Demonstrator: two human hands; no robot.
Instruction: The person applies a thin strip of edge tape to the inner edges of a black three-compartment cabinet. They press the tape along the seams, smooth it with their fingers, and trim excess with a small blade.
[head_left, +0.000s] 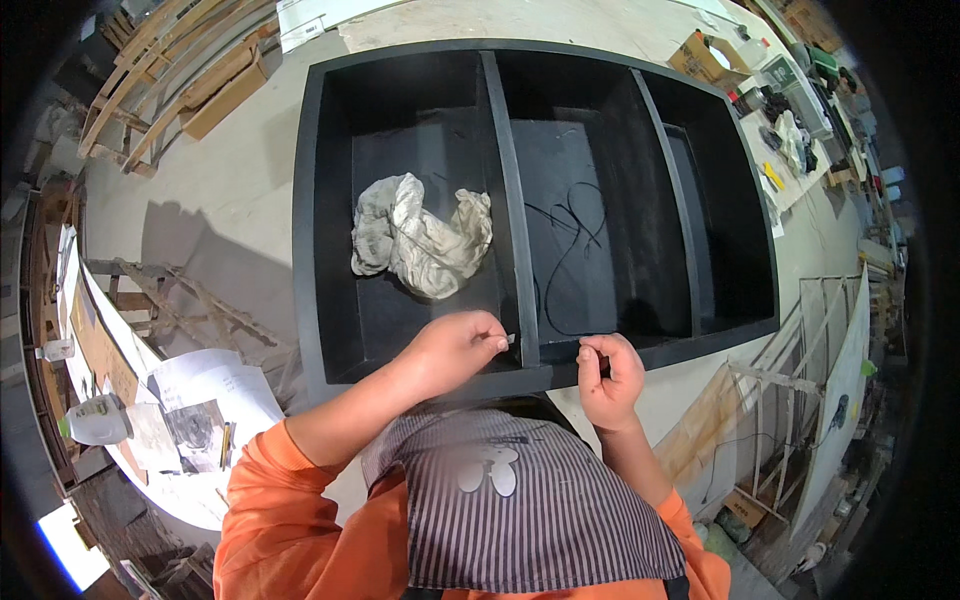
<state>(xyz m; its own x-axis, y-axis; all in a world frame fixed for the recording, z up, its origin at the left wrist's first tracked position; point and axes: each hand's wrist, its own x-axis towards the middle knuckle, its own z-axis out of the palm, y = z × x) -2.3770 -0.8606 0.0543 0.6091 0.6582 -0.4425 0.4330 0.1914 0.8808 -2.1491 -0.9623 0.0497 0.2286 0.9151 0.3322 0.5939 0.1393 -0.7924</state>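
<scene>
Matt black painted wooden cabinet (520,200); crumpled, stained cloth rag (420,240) inside, centre-left; rough bare wood pallets (170,70) upper left; striped fabric apron (530,510) below.

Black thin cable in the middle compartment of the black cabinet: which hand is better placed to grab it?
Right, probably. The right hand sits at the front edge of the black wooden cabinet, directly below the thin black cable. The left hand pinches something small at the left divider, nearer the crumpled white rag.
</scene>
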